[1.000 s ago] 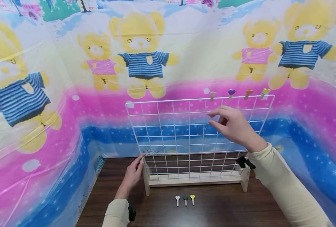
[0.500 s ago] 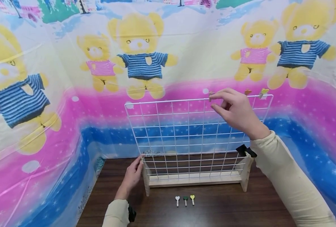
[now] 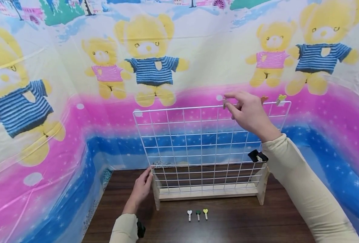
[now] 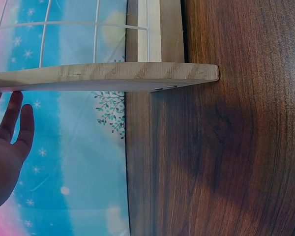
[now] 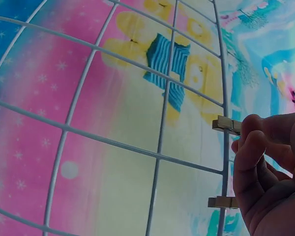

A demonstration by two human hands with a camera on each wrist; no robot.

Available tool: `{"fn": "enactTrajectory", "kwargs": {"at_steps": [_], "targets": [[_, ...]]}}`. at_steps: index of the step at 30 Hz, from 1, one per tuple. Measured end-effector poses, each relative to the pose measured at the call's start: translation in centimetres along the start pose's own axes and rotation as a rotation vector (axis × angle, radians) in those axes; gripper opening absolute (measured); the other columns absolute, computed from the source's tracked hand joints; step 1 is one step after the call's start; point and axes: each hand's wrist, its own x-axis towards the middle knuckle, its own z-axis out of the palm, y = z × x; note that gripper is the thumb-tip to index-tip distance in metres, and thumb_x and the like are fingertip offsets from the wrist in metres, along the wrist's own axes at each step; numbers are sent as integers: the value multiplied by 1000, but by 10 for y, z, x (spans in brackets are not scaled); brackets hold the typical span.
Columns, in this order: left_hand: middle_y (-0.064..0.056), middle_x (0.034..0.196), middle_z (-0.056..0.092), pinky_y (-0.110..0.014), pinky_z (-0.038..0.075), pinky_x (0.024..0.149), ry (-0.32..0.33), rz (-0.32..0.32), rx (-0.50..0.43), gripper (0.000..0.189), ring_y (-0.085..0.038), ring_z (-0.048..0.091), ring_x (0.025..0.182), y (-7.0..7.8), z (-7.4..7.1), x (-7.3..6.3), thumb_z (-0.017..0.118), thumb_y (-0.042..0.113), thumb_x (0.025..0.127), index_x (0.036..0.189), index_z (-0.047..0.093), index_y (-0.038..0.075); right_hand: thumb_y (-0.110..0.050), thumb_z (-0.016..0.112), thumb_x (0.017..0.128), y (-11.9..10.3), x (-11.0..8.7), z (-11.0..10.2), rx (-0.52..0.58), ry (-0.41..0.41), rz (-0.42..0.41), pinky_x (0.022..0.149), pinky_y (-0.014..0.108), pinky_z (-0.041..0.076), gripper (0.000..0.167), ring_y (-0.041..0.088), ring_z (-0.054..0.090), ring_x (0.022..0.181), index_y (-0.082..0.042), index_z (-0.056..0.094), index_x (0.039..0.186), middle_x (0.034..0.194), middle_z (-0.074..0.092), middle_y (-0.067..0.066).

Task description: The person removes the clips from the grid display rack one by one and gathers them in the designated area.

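A small wooden clothespin [image 5: 226, 125] with a pale heart is clipped on the top wire of the white wire grid [image 3: 183, 136]. My right hand [image 3: 248, 109] pinches its upper end between thumb and fingertips; most of the heart is hidden. A second clothespin [image 5: 221, 202] sits on the same wire beside the hand in the right wrist view. Farther right on that wire are an orange heart clothespin [image 3: 264, 98] and a yellow one [image 3: 281, 98]. My left hand [image 3: 141, 187], fingers extended, touches the left wooden upright [image 4: 103, 76] of the grid's stand.
On the brown table [image 3: 228, 222] in front of the stand lie a white heart clothespin [image 3: 189, 215], a dark green one [image 3: 198, 215] and a yellow one [image 3: 205, 214]. A bear-print cloth [image 3: 203, 60] hangs behind and around the table.
My right hand has risen to the top wire, and its thumb and fingers have closed on the pale heart clothespin. It now covers the purple one. The left hand stays put.
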Motion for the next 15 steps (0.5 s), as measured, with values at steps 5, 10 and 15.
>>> {"fn": "enactTrajectory", "kwargs": {"at_steps": [5, 10, 15], "targets": [[-17, 140, 46, -53, 42, 91, 3, -1, -1, 39, -34, 51, 117, -1, 0, 0, 44, 20, 102, 140, 47, 14, -18, 62, 93, 1, 2, 4, 0, 6, 22, 41, 27, 41, 32, 13, 56, 52, -8, 63, 123, 72, 63, 4], [-16, 140, 45, -53, 42, 91, 7, 3, -1, 39, -34, 51, 116, 0, 0, 0, 44, 20, 102, 140, 47, 14, -23, 60, 94, 1, 3, 6, -2, 3, 58, 39, 28, 37, 32, 14, 56, 52, -9, 63, 123, 67, 62, 5], [-17, 139, 46, -53, 43, 90, 11, 12, 1, 39, -34, 52, 116, -1, 0, 1, 44, 21, 102, 140, 47, 13, -24, 59, 95, 0, 3, 8, 30, -4, 100, 41, 28, 38, 28, 15, 58, 53, -7, 65, 118, 67, 63, 5]]}}
